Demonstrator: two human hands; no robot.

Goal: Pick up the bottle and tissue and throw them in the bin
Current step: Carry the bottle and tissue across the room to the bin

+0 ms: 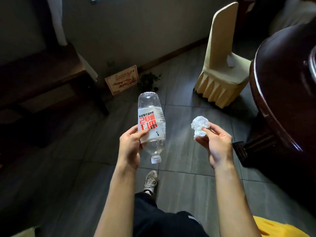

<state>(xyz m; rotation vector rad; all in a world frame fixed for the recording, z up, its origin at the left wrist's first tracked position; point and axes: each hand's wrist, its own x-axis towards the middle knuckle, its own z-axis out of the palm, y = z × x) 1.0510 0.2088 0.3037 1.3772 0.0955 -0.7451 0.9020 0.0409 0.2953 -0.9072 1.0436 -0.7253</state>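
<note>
A clear plastic bottle (151, 124) with a white label and red characters is held in my left hand (130, 147). It hangs upside down, its white cap pointing toward me and its base pointing away. My right hand (216, 144) pinches a crumpled white tissue (200, 127) between thumb and fingers. Both hands are raised in front of me over the grey tiled floor. No bin shows in the view.
A dark round wooden table (282, 86) stands at the right. A chair with a cream cover (220, 72) stands beyond it, with something white on its seat. A dark bench (42, 79) is at the left, a framed picture (122, 80) leans on the wall, and my shoe (150, 181) is below.
</note>
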